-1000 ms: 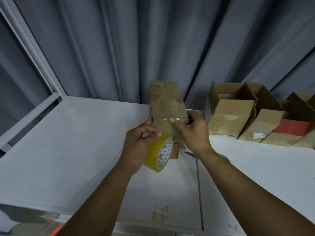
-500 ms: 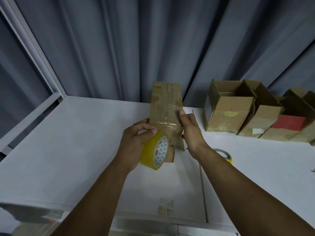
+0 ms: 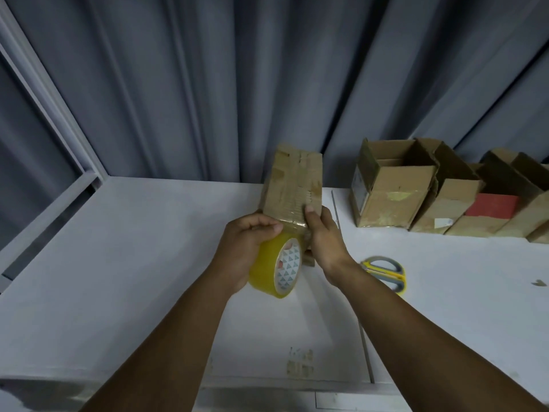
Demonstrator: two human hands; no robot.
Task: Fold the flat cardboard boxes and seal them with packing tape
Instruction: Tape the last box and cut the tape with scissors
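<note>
The grey curtain (image 3: 237,84) hangs behind the far edge of the white desk (image 3: 133,263), which carries everything you need within reach. Along that far edge, toward the right corner, a row of folded boxes (image 3: 395,200) stands with tops open, probably parked there so the middle stays free for working. Over the middle of the desk you hold the cardboard box (image 3: 294,185) on end, its long face turned toward you so the seam is where you can see and press it. Most of its lower end is hidden behind the roll and your wrists, so whether it rests on the desk cannot be told. Your right grip (image 3: 323,233) is clamped on the box's lower right edge, thumb flat on the front face, seemingly pinning a shiny strip of tape in place. Your left grip (image 3: 240,251) is wrapped round the yellow tape roll (image 3: 276,269), held just below that thumb and close against the box, which suggests the strip is being drawn taut from the roll. The scissors (image 3: 386,272) lie on the desk just right of your right forearm, handy for cutting the strip.
</note>
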